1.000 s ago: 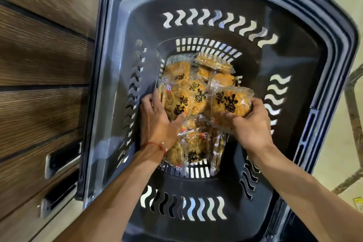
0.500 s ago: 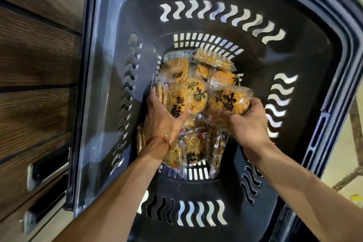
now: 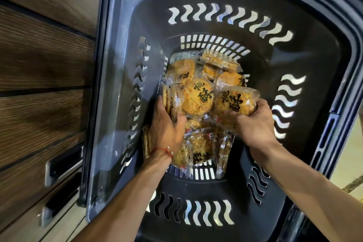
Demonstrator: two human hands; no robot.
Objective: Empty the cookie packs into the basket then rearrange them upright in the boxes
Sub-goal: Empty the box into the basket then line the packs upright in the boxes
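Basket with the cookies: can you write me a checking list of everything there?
Surface: dark plastic basket, slotted floor mostly covered.
Job's things: cookie packs piled loosely inside; boxes not seen.
Clutter: nothing seen.
Hands: left hand grips several packs by the left wall; right hand holds a single pack at the pile's right side.
Cables: nothing seen.
Surroundings: wooden drawers with metal handles on the left.
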